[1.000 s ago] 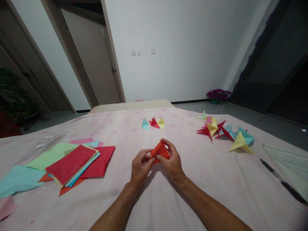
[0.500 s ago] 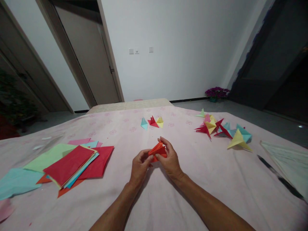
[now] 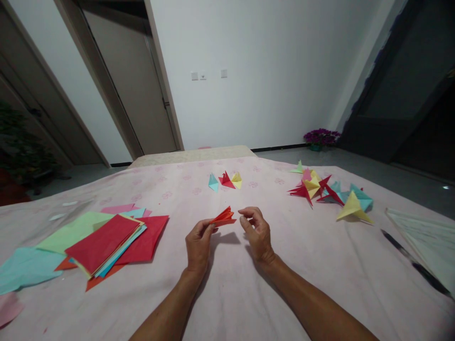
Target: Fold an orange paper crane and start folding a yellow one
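My left hand (image 3: 199,241) pinches one end of a folded orange-red paper (image 3: 224,217), holding it just above the pink tablecloth, where it casts a shadow. The paper's layers fan apart toward the right. Just right of it, my right hand (image 3: 258,234) is apart from the paper, its fingers curved and spread, with nothing between them. Beyond the hands stand three small folded pieces: a light-blue one (image 3: 213,183), a red paper crane (image 3: 226,180) and a yellow one (image 3: 236,180).
On the left lies a stack of coloured paper sheets (image 3: 106,244). Several folded paper cranes (image 3: 313,187) are heaped at the right, a yellow one (image 3: 352,208) nearest. A black pen (image 3: 414,263) lies beside a pale, flat packet (image 3: 426,246) at the far right.
My right hand has let go of the orange-red paper and moved slightly right. My left hand has shifted a little left with the paper, which is now turned edge-on and fanned.
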Motion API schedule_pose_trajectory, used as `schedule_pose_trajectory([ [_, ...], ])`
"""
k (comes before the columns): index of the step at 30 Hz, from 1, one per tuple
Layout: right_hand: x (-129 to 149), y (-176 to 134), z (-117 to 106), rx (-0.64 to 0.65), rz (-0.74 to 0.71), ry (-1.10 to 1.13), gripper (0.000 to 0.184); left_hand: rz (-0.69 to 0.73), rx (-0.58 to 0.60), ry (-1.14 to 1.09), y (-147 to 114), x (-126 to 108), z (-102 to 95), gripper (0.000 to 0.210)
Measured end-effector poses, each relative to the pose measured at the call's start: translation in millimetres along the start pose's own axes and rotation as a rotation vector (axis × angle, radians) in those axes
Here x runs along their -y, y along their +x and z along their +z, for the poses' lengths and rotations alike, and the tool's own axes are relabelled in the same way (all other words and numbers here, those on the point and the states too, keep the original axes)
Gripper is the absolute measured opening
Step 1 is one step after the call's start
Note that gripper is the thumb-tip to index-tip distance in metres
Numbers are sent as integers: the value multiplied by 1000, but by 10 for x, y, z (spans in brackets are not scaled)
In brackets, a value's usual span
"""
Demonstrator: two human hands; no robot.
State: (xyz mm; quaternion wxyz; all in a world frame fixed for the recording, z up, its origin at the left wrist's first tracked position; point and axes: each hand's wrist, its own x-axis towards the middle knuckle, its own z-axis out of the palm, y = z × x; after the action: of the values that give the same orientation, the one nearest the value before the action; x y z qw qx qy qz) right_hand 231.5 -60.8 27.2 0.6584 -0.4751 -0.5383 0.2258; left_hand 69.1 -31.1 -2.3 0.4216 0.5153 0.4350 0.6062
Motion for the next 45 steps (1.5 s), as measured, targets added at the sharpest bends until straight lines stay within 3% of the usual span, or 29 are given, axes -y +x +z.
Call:
schedule_pose_trajectory([
  [8, -15, -10, 75, 71, 195, 35, 29, 362, 4, 255, -14, -10, -81, 14],
  [14, -48, 8, 112, 32, 300, 105, 17, 515, 38, 308, -22, 41, -84, 13],
  [21, -58, 19, 128, -6, 309, 208, 12, 650, 74, 344, -17, 57, -92, 17],
  [37, 18, 19, 109, -136, 401, 252, 11, 740, 197, 367, -57, 6, -96, 25],
  [45, -47, 78, 63, -240, 469, 255, 11, 716, 163, 356, -49, 15, -115, 20],
])
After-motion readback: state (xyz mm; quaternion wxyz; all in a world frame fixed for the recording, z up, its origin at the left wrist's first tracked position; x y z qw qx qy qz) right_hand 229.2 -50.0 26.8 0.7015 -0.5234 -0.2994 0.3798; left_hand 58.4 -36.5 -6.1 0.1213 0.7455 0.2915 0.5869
